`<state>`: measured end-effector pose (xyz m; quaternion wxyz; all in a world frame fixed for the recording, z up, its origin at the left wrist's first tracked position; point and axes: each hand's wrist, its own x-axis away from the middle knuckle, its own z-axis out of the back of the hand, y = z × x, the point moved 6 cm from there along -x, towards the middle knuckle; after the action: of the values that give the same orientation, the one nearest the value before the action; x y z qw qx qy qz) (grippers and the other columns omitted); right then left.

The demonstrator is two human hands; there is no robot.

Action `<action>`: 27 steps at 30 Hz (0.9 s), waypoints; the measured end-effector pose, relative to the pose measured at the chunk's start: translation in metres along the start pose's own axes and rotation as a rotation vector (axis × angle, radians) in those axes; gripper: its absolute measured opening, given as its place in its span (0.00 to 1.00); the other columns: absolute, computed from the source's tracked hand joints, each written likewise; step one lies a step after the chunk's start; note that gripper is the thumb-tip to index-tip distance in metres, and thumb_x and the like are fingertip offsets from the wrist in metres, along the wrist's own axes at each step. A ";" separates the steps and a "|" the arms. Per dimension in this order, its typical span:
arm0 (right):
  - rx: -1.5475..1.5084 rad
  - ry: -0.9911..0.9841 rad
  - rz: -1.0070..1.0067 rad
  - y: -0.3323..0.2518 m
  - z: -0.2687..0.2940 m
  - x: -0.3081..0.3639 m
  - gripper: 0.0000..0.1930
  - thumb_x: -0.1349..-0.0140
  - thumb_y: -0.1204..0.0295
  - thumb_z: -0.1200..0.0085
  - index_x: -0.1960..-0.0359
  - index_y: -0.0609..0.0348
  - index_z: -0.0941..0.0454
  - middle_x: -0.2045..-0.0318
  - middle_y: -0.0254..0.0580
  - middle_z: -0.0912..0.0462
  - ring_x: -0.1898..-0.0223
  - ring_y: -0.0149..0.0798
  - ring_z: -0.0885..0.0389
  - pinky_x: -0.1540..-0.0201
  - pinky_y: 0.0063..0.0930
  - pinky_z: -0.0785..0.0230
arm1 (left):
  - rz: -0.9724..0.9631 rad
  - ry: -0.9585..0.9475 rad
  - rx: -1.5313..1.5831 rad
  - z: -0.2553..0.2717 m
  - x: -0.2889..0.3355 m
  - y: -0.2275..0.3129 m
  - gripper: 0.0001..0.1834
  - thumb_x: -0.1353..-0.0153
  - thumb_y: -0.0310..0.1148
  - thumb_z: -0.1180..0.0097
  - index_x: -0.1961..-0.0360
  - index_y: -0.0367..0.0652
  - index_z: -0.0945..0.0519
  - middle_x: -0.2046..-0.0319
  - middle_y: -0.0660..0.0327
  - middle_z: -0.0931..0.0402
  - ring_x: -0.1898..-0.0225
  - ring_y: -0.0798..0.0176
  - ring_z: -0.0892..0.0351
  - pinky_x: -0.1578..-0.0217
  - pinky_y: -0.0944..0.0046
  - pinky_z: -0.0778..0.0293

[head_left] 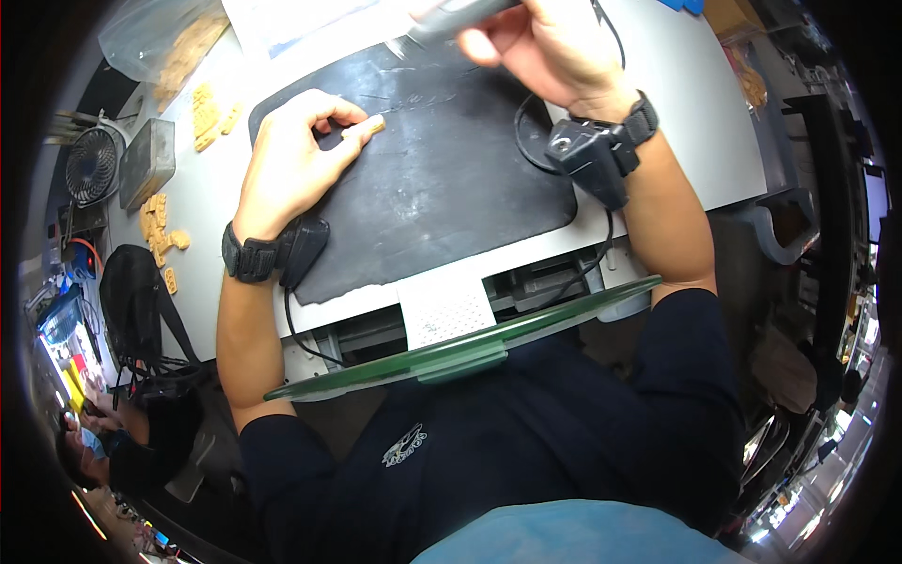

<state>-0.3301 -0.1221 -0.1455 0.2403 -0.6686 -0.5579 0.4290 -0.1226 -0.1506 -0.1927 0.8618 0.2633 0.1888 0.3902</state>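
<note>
So a tiny tan piece [377, 124] is being pinched between the thumb and forefinger of the left hand [296, 155]. That hand is mostly closed, other fingers curled in, and the piece is poked out past the fingertips, on the side toward the right hand [568, 52]. A grey tool [460, 17] is held in the right hand, with the thumb brought up under it. Part of that grip is cut off by the top edge, so how tightly it's closed can't be told. The tool's pale tip is pointed toward the left hand's side and is blurred. It's seen near the piece but apart from it, farther from the body.

Both hands are held over a dark mat [442, 197], with the left one kept nearer the body. More tan parts [204, 117] are laid out to the left of the left hand, with a second tan bunch [160, 226] nearer the body beside that wrist. Between those and a fan [92, 164], farther left, a grey block [148, 162] is set down. A black unit is strapped to each wrist, and a cable [519, 136] is looped just left of the right wrist.
</note>
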 end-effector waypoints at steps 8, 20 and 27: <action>1.144 -0.122 -0.462 0.045 0.030 0.004 0.32 0.45 0.50 0.38 0.51 0.63 0.33 0.87 0.32 0.27 0.93 0.24 0.38 0.91 0.17 0.48 | 0.047 0.147 0.101 0.020 -0.004 0.002 0.15 0.50 0.33 0.30 0.60 0.44 0.16 0.71 0.70 0.24 0.72 0.78 0.35 0.72 0.78 0.38; 1.076 -0.102 -0.368 0.025 0.017 0.012 0.35 0.46 0.52 0.38 0.46 0.69 0.33 0.89 0.35 0.27 0.90 0.29 0.30 0.86 0.19 0.36 | 0.025 -0.121 0.616 -0.011 -0.002 0.047 0.06 0.41 0.30 0.38 0.66 0.39 0.19 0.71 0.69 0.22 0.69 0.80 0.26 0.67 0.79 0.31; 1.177 -0.091 -0.252 -0.004 0.022 0.011 0.34 0.45 0.54 0.39 0.46 0.70 0.33 0.88 0.36 0.27 0.89 0.29 0.29 0.84 0.20 0.34 | -0.088 -0.209 0.593 -0.007 -0.024 0.088 0.12 0.39 0.40 0.39 0.66 0.40 0.19 0.75 0.66 0.21 0.72 0.76 0.23 0.68 0.75 0.29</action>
<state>-0.3503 -0.1144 -0.1573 0.5946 -0.3331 -0.3115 0.6622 -0.1923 -0.1177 -0.1425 0.7782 0.5335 0.2161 0.2514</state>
